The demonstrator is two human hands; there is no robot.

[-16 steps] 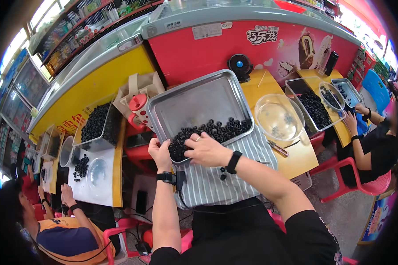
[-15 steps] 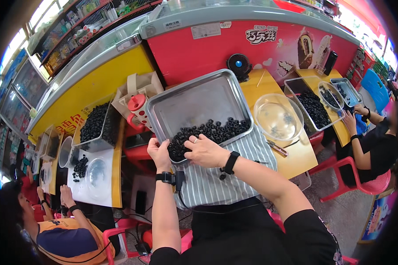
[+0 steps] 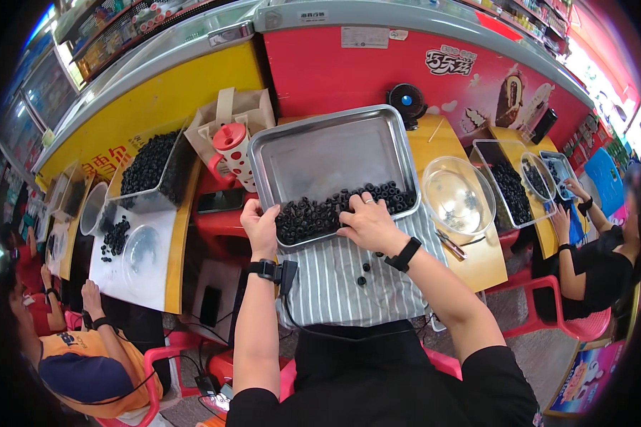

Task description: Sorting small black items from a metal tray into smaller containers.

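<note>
A shallow metal tray (image 3: 327, 162) lies tilted on a grey-and-white striped cloth (image 3: 335, 285) in front of me. Small black ring-like parts (image 3: 310, 217) are heaped along its near side. My left hand (image 3: 261, 226) grips the tray at its near left corner, thumb over the rim. Over the heap, my right hand (image 3: 372, 223) rests with fingers apart, their tips among the black parts. I see nothing clearly held in it. A few loose black parts (image 3: 363, 280) lie on the cloth below the right wrist.
A round clear tub (image 3: 459, 196) and a utility knife (image 3: 451, 245) are to the right. A polka-dot jug (image 3: 233, 153) and a phone (image 3: 219, 201) stand and lie left of the tray. A small fan (image 3: 407, 104) sits behind. People work at both sides beside bins of black parts (image 3: 149, 164).
My right hand has moved right along the heap, from the left end toward the middle, and its fingers have spread. My left hand stays on the tray corner. The view has shifted a little.
</note>
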